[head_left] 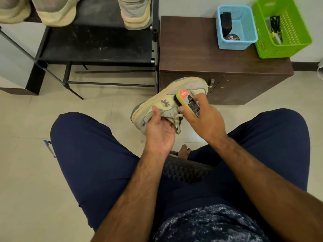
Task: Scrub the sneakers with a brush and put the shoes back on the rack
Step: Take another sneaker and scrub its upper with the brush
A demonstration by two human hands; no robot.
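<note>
- Right hand (pixel 204 119): fingers curled over the back of the brush (pixel 186 102), thumb along its near edge; firm grip. Brush back is yellow with a red label; black bristles press against the sneaker's side, near the laces.
- Left hand (pixel 160 131): palm up, fingers tucked into the sneaker's opening, thumb pressed on the outer side just under a dark emblem. Clamped on the shoe.
- Sneaker (pixel 162 103): cream and grey, tilted on its side, held in the air between the person's knees, above the tiled floor (pixel 26 172). Toe points away, toward the brown cabinet (pixel 201 55).
- Both forearms bare; person seated, dark blue trousers, one bare foot visible below the hands.
- Rack (pixel 97 44): black, to the far left of the cabinet and touching it. Upper shelf carries three similar pale sneakers (pixel 57 13), cut off by the frame edge; the shelf below shows dusty marks.
- Cabinet top: blue basket (pixel 244 32) with a dark object and a round tin; green basket (pixel 293 32) just beside it, contents hard to tell.
- Pen (pixel 49 148) lying on the floor by the left knee.
</note>
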